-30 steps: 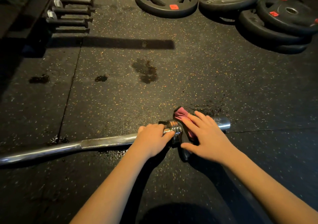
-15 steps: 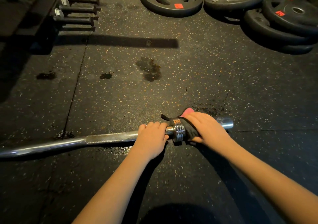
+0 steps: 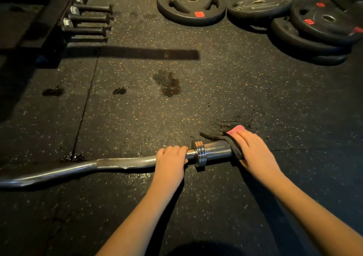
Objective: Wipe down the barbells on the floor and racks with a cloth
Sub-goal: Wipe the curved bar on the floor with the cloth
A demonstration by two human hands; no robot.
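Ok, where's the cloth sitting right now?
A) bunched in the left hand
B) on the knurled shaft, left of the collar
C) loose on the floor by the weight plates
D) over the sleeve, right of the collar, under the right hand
D: the cloth is draped over the barbell sleeve to the right of the collar, held there by the right hand. The left hand grips the bare shaft.
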